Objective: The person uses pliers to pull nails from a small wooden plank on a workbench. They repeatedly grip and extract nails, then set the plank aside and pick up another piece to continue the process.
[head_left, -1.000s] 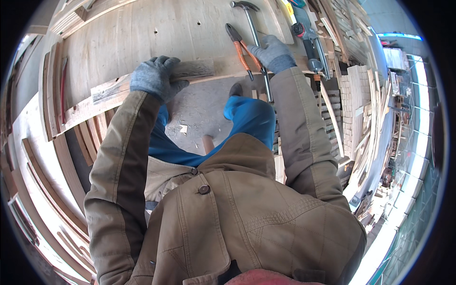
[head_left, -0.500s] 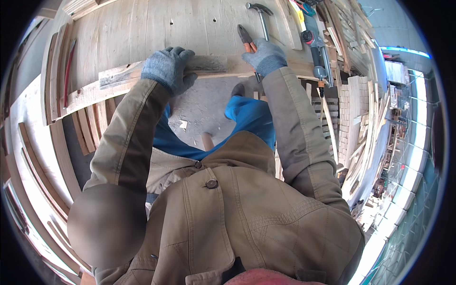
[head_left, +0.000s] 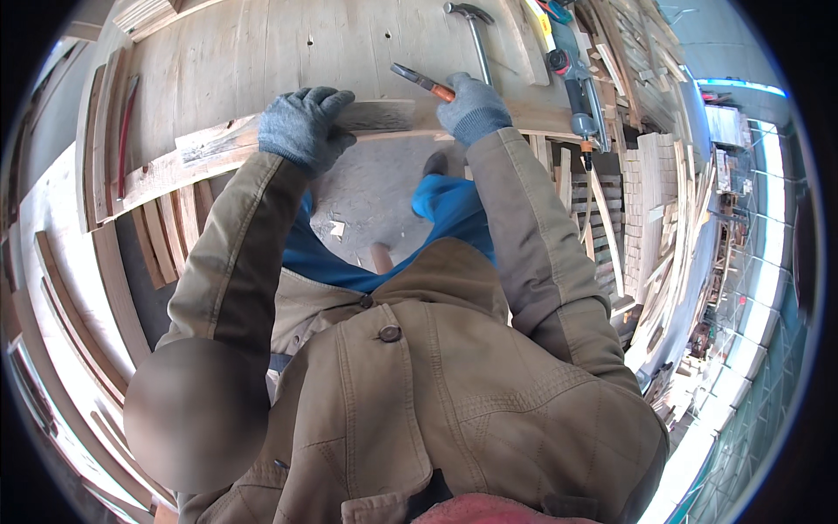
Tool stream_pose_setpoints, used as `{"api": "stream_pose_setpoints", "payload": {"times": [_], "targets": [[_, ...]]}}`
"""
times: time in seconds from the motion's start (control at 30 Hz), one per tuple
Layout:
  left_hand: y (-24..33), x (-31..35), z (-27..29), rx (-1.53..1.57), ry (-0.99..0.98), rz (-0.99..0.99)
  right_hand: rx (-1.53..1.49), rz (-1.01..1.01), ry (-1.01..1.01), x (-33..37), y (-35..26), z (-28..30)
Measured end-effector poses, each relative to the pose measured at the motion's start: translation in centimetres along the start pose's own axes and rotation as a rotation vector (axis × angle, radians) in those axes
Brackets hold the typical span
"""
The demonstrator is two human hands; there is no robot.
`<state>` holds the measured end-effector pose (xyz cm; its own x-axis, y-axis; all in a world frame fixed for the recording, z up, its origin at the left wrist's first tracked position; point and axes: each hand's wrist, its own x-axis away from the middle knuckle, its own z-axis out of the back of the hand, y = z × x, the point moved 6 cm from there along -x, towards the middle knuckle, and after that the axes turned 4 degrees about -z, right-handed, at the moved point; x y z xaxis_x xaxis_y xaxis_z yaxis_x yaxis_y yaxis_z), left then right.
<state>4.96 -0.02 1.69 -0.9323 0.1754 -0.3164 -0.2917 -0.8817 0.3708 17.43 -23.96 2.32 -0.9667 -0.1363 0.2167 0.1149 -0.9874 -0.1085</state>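
My right hand [head_left: 472, 106], in a grey-blue glove, is closed around the orange handles of a pair of pliers [head_left: 422, 80]. Their dark jaws point left and slightly away from me, above the plywood surface. My left hand [head_left: 303, 127], gloved alike, grips a weathered wooden board [head_left: 380, 115] that lies along the near edge of the bench. Its fingers bend over the top while the thumb sits on the near side. Beyond my right hand rests a claw hammer [head_left: 478, 45], its head away from me.
On the right of the bench lies a grey power tool [head_left: 576, 92] with a hose fitting. A red bar [head_left: 128, 131] lies at the left beside upright strips. Wooden slats [head_left: 161, 236] stand below the bench edge, and stacked offcuts [head_left: 655, 192] fill the right side.
My right hand has shifted a little left, and the pliers have turned from pointing away from me to pointing left. My left hand stays on the board.
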Motion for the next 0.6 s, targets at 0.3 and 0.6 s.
{"api": "stream_pose_setpoints", "payload": {"times": [0.3, 0.6], "targets": [[1.0, -0.9, 0.9, -0.063, -0.129, 0.151, -0.081, 0.044, -0.01, -0.5, 2.0, 1.4], [1.1, -1.4, 1.4, -0.105, -0.152, 0.228, -1.668, 0.014, -0.191, 7.0, 9.4, -2.5]]}}
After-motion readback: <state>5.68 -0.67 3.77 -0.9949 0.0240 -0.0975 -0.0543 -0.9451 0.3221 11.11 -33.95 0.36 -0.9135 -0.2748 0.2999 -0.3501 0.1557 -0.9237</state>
